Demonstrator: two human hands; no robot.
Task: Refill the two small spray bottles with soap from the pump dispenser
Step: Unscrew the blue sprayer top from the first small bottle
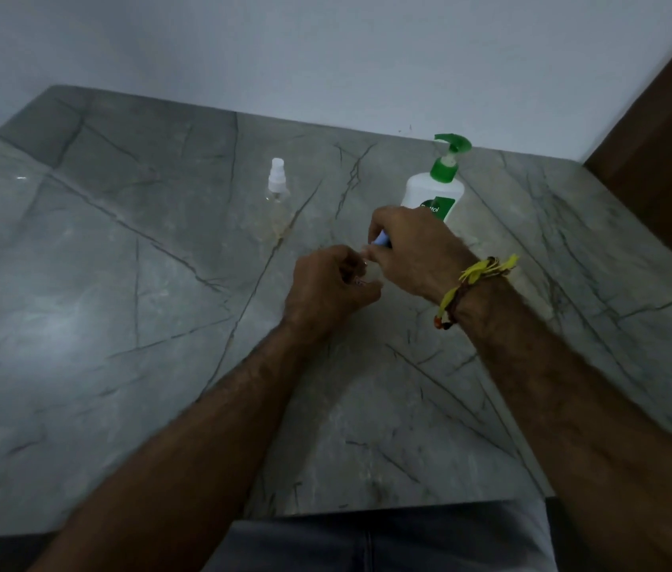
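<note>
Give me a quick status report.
Left hand grips small clear bottle; right hand pinches its blue cap. Second clear spray bottle untouched. Nothing blocking white green-pump soap dispenser.

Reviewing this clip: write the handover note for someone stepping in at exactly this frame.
Left hand: holds a small clear bottle, mostly hidden.
Right hand: fingers curled round a blue cap at that bottle's top; on or off, cannot tell.
Second spray bottle: capped, upright, untouched on the marble table.
Pump dispenser: upright behind the right hand.
Done: no filling visible.
Left: uncap, pump soap into both, recap.
</note>
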